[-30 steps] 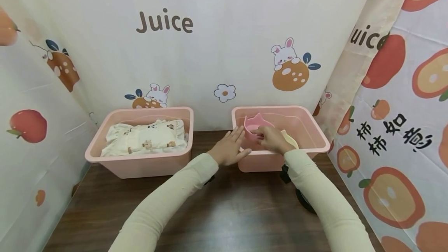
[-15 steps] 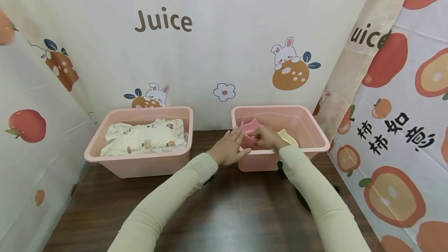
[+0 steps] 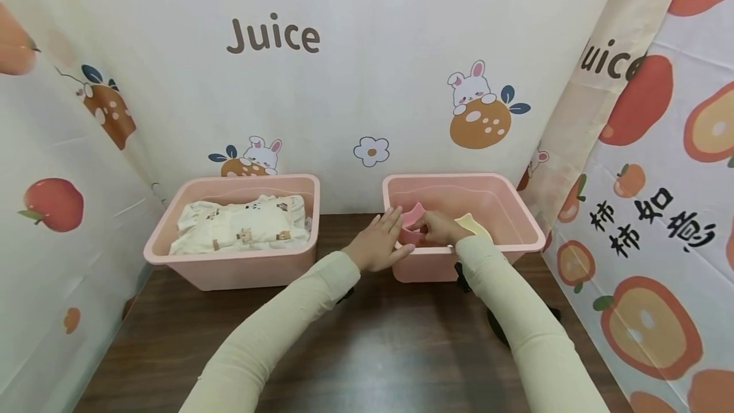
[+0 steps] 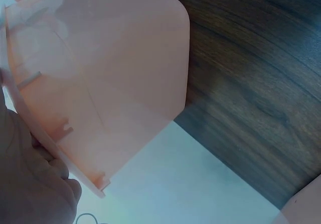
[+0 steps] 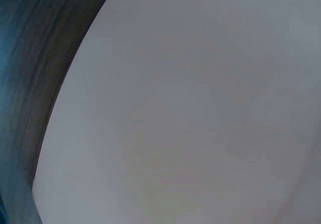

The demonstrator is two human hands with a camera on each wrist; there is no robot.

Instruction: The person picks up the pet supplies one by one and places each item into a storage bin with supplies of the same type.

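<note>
My right hand (image 3: 440,228) reaches over the near rim into the right pink bin (image 3: 518,222) and pinches a pink bowl (image 3: 414,214) with a pointed, wavy rim. That bowl sits low at the bin's left end, partly hidden behind both hands. To the right of my right hand, a pale yellow bowl (image 3: 473,225) shows above the near rim. My left hand (image 3: 374,242) rests on the bin's left rim with fingers straight; the left wrist view shows the hand (image 4: 30,174) at that rim. The right wrist view is filled by the bin's outer wall (image 5: 190,103).
Another pink bin (image 3: 241,269) at the left holds a folded cream cloth with printed bears (image 3: 246,225). Both bins stand on a dark wooden table (image 3: 367,349) against a printed curtain (image 3: 367,69). A black round object (image 3: 499,327) lies partly under the right forearm.
My right hand has moved the pink bowl down and slightly left, deeper into the right bin's left end. The left hand has stayed on the rim.
</note>
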